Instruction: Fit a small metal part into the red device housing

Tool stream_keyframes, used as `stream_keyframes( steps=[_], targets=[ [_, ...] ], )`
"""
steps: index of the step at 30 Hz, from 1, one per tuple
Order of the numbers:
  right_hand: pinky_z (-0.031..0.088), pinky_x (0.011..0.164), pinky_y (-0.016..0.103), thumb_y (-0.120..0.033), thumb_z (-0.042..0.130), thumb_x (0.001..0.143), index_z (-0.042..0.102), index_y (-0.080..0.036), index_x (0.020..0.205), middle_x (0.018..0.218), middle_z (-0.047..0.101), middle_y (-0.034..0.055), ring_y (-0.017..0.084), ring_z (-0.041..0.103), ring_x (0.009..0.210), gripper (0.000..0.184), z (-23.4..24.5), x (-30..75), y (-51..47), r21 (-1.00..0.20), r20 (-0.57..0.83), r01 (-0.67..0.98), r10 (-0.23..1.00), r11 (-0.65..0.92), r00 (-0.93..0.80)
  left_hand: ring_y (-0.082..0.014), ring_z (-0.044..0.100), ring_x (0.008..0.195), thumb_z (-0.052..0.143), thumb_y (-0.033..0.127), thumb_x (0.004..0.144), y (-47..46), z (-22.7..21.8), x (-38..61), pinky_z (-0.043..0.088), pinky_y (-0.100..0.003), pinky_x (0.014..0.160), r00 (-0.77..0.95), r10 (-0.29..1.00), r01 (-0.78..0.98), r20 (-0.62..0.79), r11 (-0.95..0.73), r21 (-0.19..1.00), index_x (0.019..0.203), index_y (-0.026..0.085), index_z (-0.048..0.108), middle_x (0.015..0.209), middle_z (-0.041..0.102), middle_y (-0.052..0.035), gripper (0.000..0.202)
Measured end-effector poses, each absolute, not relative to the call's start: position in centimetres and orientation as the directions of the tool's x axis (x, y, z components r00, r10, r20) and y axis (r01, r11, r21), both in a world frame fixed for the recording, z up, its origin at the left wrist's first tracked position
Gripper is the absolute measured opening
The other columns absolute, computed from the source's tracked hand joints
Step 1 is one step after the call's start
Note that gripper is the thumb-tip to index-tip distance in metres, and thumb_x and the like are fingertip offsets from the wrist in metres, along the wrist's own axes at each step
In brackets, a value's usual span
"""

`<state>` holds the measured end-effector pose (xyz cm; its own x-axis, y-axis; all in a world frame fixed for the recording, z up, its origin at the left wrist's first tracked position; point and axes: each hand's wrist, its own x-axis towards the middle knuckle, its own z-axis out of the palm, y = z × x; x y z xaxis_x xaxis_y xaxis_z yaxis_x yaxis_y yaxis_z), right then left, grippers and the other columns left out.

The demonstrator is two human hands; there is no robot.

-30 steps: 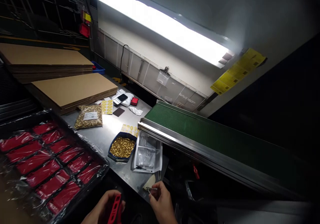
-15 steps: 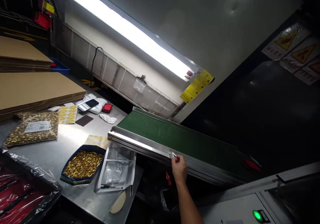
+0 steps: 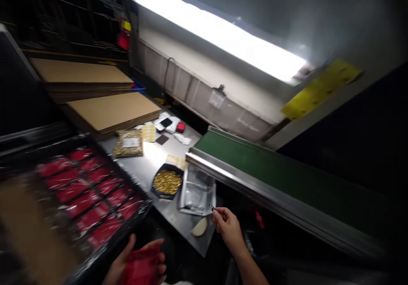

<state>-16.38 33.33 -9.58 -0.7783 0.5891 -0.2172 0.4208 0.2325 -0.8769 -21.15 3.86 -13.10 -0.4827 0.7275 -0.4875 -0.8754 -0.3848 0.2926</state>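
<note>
Low in the view, my left hand [image 3: 118, 266] is wrapped round a shiny red piece [image 3: 142, 266], perhaps a wrapped packet; the blur hides its exact kind. Beside it lies a plastic-lined tray [image 3: 132, 223] holding rows of similar red pieces [image 3: 83, 202]. My right hand [image 3: 227, 227] pinches a small, slim thing [image 3: 211, 208] with a dark and pale tip between thumb and fingers. It is too small to name. That hand is in front of the white compartmented bin [image 3: 182, 204] with clear plastic bags [image 3: 195, 193].
A green conveyor belt [image 3: 255, 162] slopes away to the right behind my right hand. On the metal table [image 3: 156, 153] are a dark bin of gold pieces [image 3: 167, 182], a filled clear bag [image 3: 128, 144], and sticker sheets [image 3: 148, 133]. Cardboard stacks [image 3: 114, 111] lie behind.
The view has swung left, bringing the tray of red pieces further in. My left hand has come into view with a red piece. My right hand has moved away from the conveyor's edge.
</note>
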Motion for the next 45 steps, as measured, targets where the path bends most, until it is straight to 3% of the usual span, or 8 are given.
stream_keyframes(
  steps=[3, 6, 8, 14, 20, 36, 41, 45],
  targets=[
    [0.037, 0.051, 0.024, -0.056, 0.062, 0.083, 0.065, -0.014, 0.096, 0.071, 0.062, 0.003, 0.012, 0.049, 0.056, 0.044, -8.0, -16.8, 26.7, -0.905, -0.307, 0.388, 0.36, 0.178, -0.881, -0.0233, 0.07, 0.082, 0.049, 0.061, 0.093, 4.0, -12.0, -21.8, 0.053, -0.038, 0.082, -0.461, 0.657, -0.873, -0.597, -0.455, 0.175, 0.114, 0.017, 0.065, 0.092, 0.073, -0.0098, 0.052],
    [0.038, 0.056, 0.025, -0.044, 0.06, 0.086, 0.066, -0.017, 0.096, 0.072, 0.062, 0.0026, 0.014, 0.052, 0.062, 0.03, -5.2, -17.1, 21.9, -0.903, -0.266, 0.302, 0.153, 0.307, -0.952, -0.0248, 0.068, 0.095, 0.046, 0.063, 0.094, 4.4, -10.4, -22.8, 0.051, -0.036, 0.087, -0.506, 0.613, -0.837, -0.607, -0.518, 0.175, 0.135, 0.015, 0.047, 0.103, 0.071, -0.0119, 0.063],
    [0.04, 0.06, 0.027, -0.035, 0.06, 0.084, 0.066, -0.018, 0.097, 0.075, 0.065, 0.0036, 0.016, 0.056, 0.065, 0.022, -4.0, -17.3, 19.9, -0.88, -0.201, 0.223, 0.095, 0.419, -0.975, -0.0277, 0.067, 0.099, 0.041, 0.065, 0.094, 4.6, -9.2, -23.0, 0.05, -0.039, 0.091, -0.519, 0.622, -0.827, -0.587, -0.538, 0.163, 0.14, 0.015, 0.04, 0.106, 0.07, -0.0139, 0.069],
    [0.045, 0.066, 0.028, -0.027, 0.06, 0.082, 0.067, -0.021, 0.096, 0.085, 0.069, 0.0024, 0.017, 0.063, 0.073, 0.017, -3.8, -18.1, 18.1, -0.857, -0.145, 0.169, 0.087, 0.486, -0.986, -0.0307, 0.067, 0.1, 0.042, 0.069, 0.091, 4.8, -7.3, -22.6, 0.048, -0.041, 0.095, -0.499, 0.665, -0.824, -0.555, -0.563, 0.067, 0.148, 0.012, 0.029, 0.109, 0.069, -0.0169, 0.081],
    [0.043, 0.062, 0.027, -0.025, 0.061, 0.081, 0.068, -0.023, 0.094, 0.08, 0.068, 0.0003, 0.015, 0.061, 0.068, 0.015, -3.1, -18.5, 18.6, -0.854, -0.128, 0.135, 0.048, 0.503, -0.991, -0.0362, 0.067, 0.098, 0.046, 0.07, 0.089, 4.8, -7.1, -22.4, 0.053, -0.043, 0.083, -0.504, 0.67, -0.841, -0.545, -0.523, 0.135, 0.149, 0.011, 0.025, 0.108, 0.067, -0.0201, 0.087],
    [0.044, 0.059, 0.025, -0.03, 0.058, 0.087, 0.068, -0.02, 0.089, 0.078, 0.069, 0.0014, 0.015, 0.061, 0.067, 0.014, -2.1, -18.1, 19.8, -0.865, -0.214, 0.206, 0.035, 0.458, -0.976, -0.0389, 0.066, 0.096, 0.04, 0.069, 0.092, 5.7, -6.8, -22.2, 0.053, -0.047, 0.083, -0.5, 0.667, -0.863, -0.552, -0.434, 0.258, 0.143, 0.008, 0.035, 0.105, 0.066, -0.0225, 0.08],
    [0.045, 0.063, 0.026, -0.03, 0.056, 0.092, 0.066, -0.021, 0.098, 0.08, 0.067, 0.0014, 0.014, 0.06, 0.068, 0.014, -1.9, -17.9, 21.4, -0.866, -0.04, 0.034, -0.002, 0.498, -0.999, -0.0332, 0.066, 0.098, 0.044, 0.067, 0.092, 6.1, -6.0, -22.3, 0.052, -0.043, 0.086, -0.468, 0.671, -0.866, -0.575, -0.477, 0.15, 0.141, 0.012, 0.039, 0.108, 0.067, -0.0188, 0.074],
    [0.047, 0.07, 0.031, -0.025, 0.057, 0.094, 0.058, -0.024, 0.119, 0.094, 0.065, 0.0049, 0.018, 0.059, 0.081, 0.025, -1.6, -18.1, 22.5, -0.713, 0.145, -0.222, -0.171, 0.665, -0.975, -0.0304, 0.067, 0.093, 0.045, 0.062, 0.094, 6.5, -5.4, -22.3, 0.053, -0.038, 0.082, -0.426, 0.743, -0.878, -0.517, -0.476, 0.039, 0.133, 0.009, 0.048, 0.102, 0.069, -0.0167, 0.065]
  ],
)
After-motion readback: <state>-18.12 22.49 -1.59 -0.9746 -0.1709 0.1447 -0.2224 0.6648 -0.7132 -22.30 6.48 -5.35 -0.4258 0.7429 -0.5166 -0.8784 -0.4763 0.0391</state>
